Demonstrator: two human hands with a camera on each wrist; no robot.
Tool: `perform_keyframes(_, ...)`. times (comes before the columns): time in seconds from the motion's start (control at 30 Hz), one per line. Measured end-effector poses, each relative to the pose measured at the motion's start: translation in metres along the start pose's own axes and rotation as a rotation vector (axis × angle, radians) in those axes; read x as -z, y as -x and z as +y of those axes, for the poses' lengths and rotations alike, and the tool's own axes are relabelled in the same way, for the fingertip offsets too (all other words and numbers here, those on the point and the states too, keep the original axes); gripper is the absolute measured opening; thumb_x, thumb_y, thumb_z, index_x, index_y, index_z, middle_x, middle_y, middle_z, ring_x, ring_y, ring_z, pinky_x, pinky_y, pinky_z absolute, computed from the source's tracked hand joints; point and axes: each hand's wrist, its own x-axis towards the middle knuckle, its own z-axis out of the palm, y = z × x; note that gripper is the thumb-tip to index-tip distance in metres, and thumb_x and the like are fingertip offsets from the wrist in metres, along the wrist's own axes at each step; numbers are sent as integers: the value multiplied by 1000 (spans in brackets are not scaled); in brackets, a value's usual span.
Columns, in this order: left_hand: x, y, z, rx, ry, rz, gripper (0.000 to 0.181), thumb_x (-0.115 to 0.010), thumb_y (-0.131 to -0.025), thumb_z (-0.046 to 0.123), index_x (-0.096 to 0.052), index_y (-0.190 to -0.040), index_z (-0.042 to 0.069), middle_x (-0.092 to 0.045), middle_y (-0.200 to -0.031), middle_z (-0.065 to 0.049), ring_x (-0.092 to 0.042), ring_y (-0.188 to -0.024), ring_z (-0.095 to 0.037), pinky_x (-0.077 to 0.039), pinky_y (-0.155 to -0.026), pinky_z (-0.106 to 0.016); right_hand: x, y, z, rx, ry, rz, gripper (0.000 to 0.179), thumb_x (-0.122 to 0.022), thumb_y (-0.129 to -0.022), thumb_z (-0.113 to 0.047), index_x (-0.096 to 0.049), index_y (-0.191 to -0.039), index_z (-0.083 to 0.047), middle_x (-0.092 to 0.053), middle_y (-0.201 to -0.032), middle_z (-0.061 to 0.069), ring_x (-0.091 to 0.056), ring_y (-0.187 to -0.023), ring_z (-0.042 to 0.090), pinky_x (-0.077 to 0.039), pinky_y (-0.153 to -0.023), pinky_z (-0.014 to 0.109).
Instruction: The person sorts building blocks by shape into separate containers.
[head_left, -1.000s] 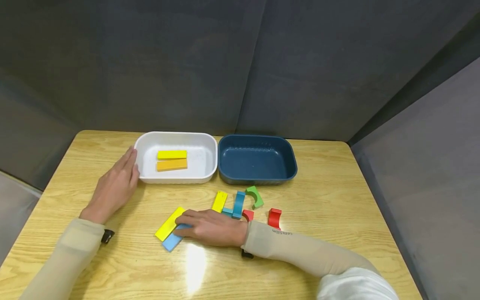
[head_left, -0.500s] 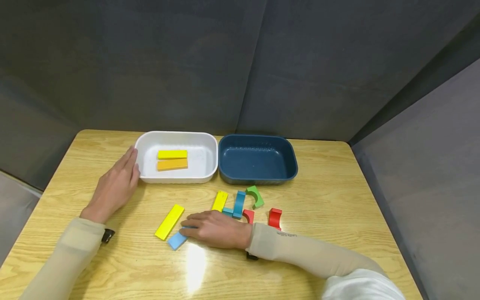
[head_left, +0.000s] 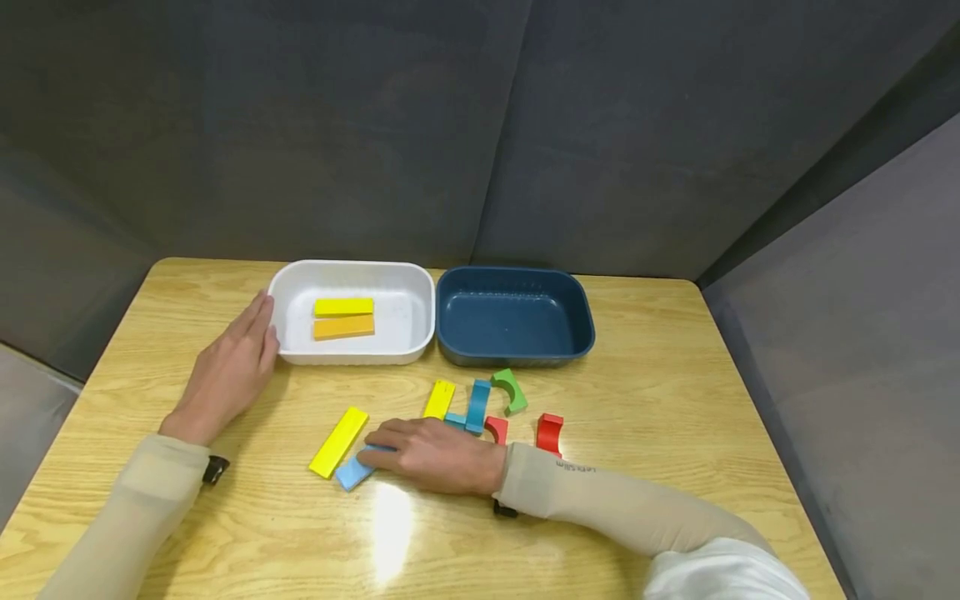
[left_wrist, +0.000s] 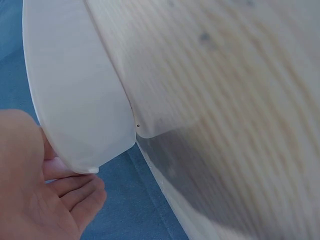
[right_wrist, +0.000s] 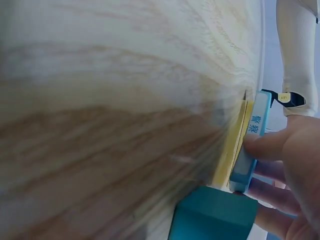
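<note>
Right hand (head_left: 442, 456) pinches a slabby light blue block (head_left: 352, 476) on the wood-grain tabletop (head_left: 277, 533), long axis slanting near-left to far-right, kinda parallel to the yellow block (head_left: 339, 443) on its left, far end hidden under that hand, while the left hand (head_left: 228, 375) just rests straight-fingered against the white tub (head_left: 352, 359).

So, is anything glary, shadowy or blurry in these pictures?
Head view: a white streak of glare on the pale wooden table; left wrist view: a soft grey shadow on that table, beside the white rounded rectangular container; right wrist view: the table's grain looks smeared, though printed marks show on the light-blue rectangular block.
</note>
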Motion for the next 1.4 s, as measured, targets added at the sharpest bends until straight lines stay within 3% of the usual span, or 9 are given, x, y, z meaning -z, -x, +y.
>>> perform_keyframes(0.33, 0, 0, 0, 8, 3, -9, 58, -39, -115, 20, -29, -165, -7, -25, -175, -22, -40, -150, -52, -44, -109, -73, 6, 1, 5, -1, -6, 90, 38, -62, -109, -12, -65, -147, -14, -66, -141, 7, -62, -129, 19, -43, -119, 25)
perform_keyframes(0.6, 1, 0, 1, 1, 4, 0, 58, -41, -114, 20, -30, -165, -7, -25, -174, -22, -41, -150, -52, -45, -108, -73, 19, -4, 14, -36, 18, 155, 37, -63, -108, -7, -64, -144, -10, -68, -134, 7, -65, -121, 20, -53, -109, 26)
perform_keyframes(0.97, 0, -1, 0, 7, 3, -11, 58, -41, -115, 19, -29, -165, -7, -25, -174, -23, -39, -151, -51, -43, -110, -73, 55, -24, 48, -75, 98, 236, 39, -64, -106, -5, -64, -145, -9, -68, -138, 9, -65, -126, 23, -56, -107, 31)
perform_keyframes(1.17, 0, 0, 0, 1, -4, -8, 58, -42, -115, 19, -30, -164, -8, -26, -174, -24, -40, -150, -52, -44, -109, -72, 71, -37, 69, -128, 132, 240, 41, -70, -104, -7, -66, -145, -11, -70, -139, 10, -66, -127, 24, -58, -105, 33)
perform_keyframes(1.4, 1, 0, 0, 8, 1, -14, 58, -39, -116, 22, -29, -165, -7, -25, -175, -22, -39, -151, -52, -43, -109, -73, 69, -57, 94, -189, 86, 183, 49, -75, -101, -10, -64, -149, -13, -67, -146, 9, -65, -133, 24, -56, -109, 35)
